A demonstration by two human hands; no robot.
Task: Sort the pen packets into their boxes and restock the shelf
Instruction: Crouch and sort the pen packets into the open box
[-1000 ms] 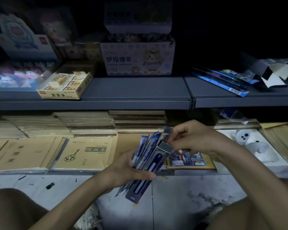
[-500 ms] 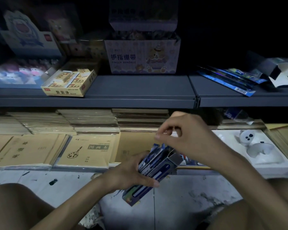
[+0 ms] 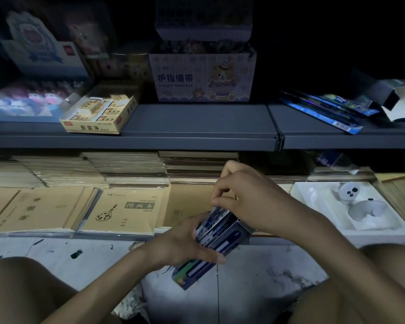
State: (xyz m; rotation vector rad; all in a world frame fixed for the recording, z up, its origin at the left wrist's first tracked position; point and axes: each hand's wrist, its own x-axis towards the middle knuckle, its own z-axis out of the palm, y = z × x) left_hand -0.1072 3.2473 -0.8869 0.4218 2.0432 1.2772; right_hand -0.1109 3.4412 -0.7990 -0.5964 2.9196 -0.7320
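Head view, dim light. The left hand [image 3: 185, 242] grips a dark blue pen box [image 3: 211, 251] from its left side, fingers [image 3: 211, 258] wrapped across the front face and clamped on it. The box is held tilted, open end up and to the right, above the tiled floor [image 3: 255, 288] just in front of the lower shelf edge. Pen packets [image 3: 214, 217] stand in the open mouth of the box, tops showing blue and white.

The right hand [image 3: 250, 199] sits over the open end of the box, fingers curled and pinched together at the packet tops; whether they actually grip a packet or only press on them cannot be told, as the hand hides the contact.

Upper shelf [image 3: 197, 127]: a loose fan of blue packets [image 3: 323, 111] lies near its right end, beside an opened, flattened grey carton [image 3: 395, 101]. A finger bandage box [image 3: 202, 77] stands at the back near the middle. A yellow eraser box [image 3: 98, 115] sits at the front edge toward the left.

Lower shelf: brown drawing books [image 3: 124, 211] lie flat along the front edge, with stacks behind them. A white tray [image 3: 313, 195] with a small white figure is at the right.

Both bare knees frame the bottom corners of the view.
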